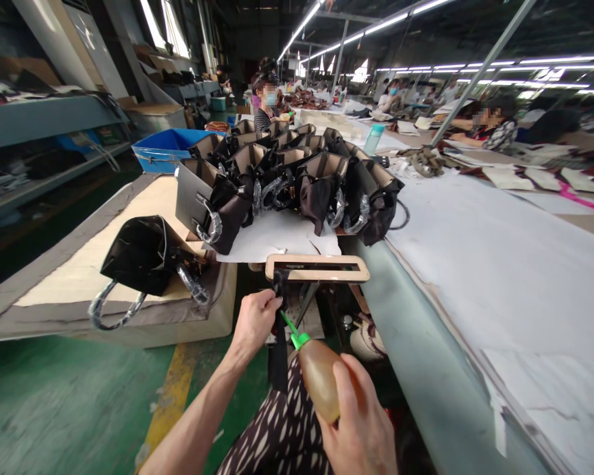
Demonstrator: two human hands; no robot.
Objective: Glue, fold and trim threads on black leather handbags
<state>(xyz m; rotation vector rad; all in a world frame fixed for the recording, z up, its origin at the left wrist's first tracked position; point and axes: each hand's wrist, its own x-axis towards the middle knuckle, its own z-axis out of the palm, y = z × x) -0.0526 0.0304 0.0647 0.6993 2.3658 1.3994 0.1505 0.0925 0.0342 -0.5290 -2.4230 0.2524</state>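
Observation:
My left hand (255, 321) pinches a black strap (278, 353) that hangs down from a pale, slotted oval frame (318, 268). In my right hand (360, 415) is a squeeze bottle (321, 376) of amber liquid with a green nozzle. The bottle tilts up and to the left, its tip at the strap just below my left fingers. Whether the tip touches the strap I cannot tell. Behind the frame, several black handbags (321, 188) with plastic-wrapped handles stand crowded together on white paper. Another black handbag (141, 254) lies to the left.
A padded low table (99, 244) stands at the left, with a blue crate (163, 150) behind it. The long white-topped table (475, 264) runs along the right. A teal-capped bottle (374, 138) stands beyond the bags. Co-workers sit farther back.

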